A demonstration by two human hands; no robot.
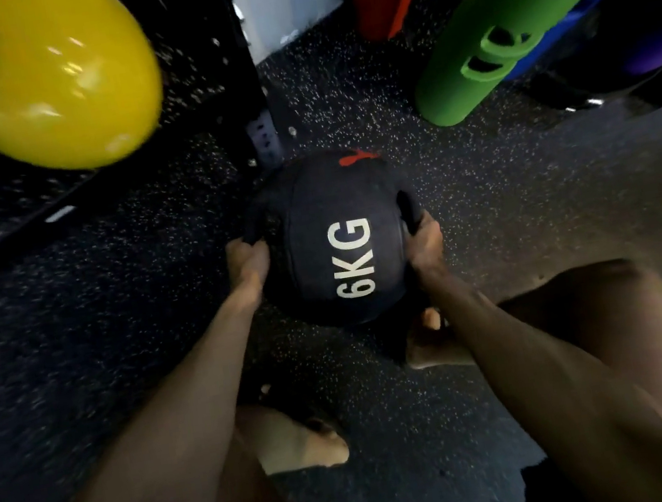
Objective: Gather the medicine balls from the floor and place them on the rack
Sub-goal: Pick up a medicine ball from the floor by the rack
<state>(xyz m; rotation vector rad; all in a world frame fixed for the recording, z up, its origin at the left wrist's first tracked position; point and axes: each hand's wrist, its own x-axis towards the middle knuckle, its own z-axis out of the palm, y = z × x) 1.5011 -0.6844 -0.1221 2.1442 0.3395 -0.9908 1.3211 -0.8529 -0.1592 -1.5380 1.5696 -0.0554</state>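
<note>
The left hand (247,260) and right hand (423,239) each keep a tight grip, with fingers curled round a side handle of the black medicine ball (336,241). The ball is marked 6KG in white. It is low over the speckled floor (487,202), near the black rack (238,47) holding a yellow kettlebell (42,80).

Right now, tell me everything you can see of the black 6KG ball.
The medicine ball is round, black and matte like rubber, with white "6KG" lettering facing up and a small red mark at its far edge. A recessed grip is cut into each side; the left hand holds one, the right hand the other. It sits low over the speckled floor, ahead of the bare feet; whether it touches the floor is unclear.
</note>
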